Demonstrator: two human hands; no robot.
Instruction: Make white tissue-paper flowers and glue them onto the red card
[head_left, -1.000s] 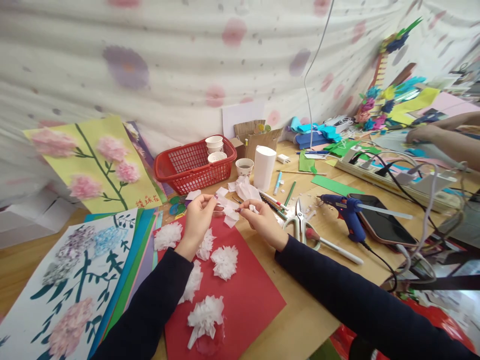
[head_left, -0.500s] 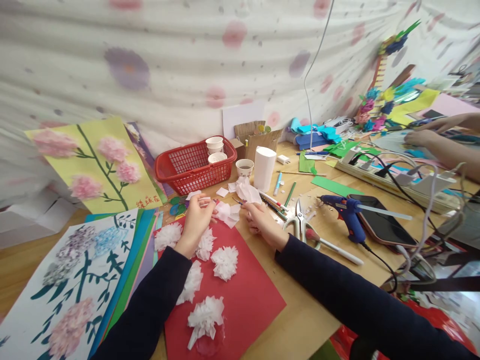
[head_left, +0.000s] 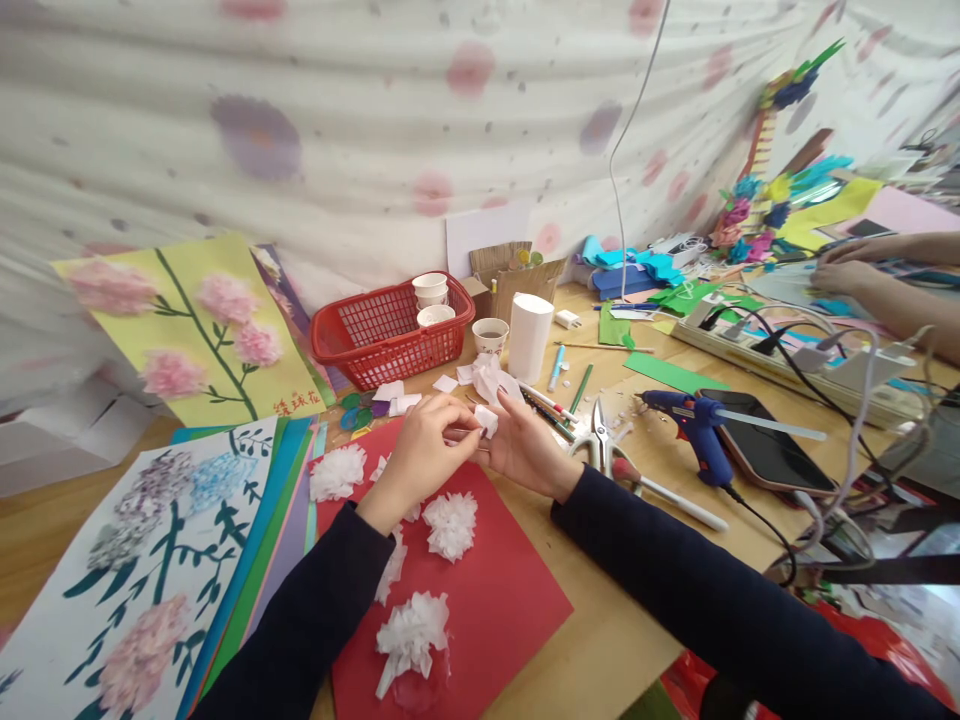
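Observation:
My left hand [head_left: 439, 442] reaches over the top of the red sheet [head_left: 510, 570], its fingers pinched together at a small piece of white tissue paper [head_left: 487, 420]. Facing it, my right hand [head_left: 534, 447] has its thumb raised and its fingers stretched toward the left fingertips, beside the same paper. Whether the right fingers also touch the paper cannot be made out. On the red sheet lie several crumpled white paper flowers [head_left: 450, 525], some partly hidden by my left hand and sleeve. A crumpled tissue paper [head_left: 491, 378] lies just beyond my hands.
Behind stand a red basket [head_left: 382, 345] with paper cups, another cup [head_left: 490, 337] and a white roll [head_left: 529, 338]. Scissors [head_left: 598, 440], a blue glue gun [head_left: 694, 420], a phone [head_left: 776, 440] and a power strip [head_left: 795, 360] are rightward. Flower pictures [head_left: 217, 330] lie left. A co-worker's hands [head_left: 862, 265] are far right.
My two hands have come together, the left moving right. The right hand's fingers have opened out. White paper pieces now lie left of my hands, near the basket.

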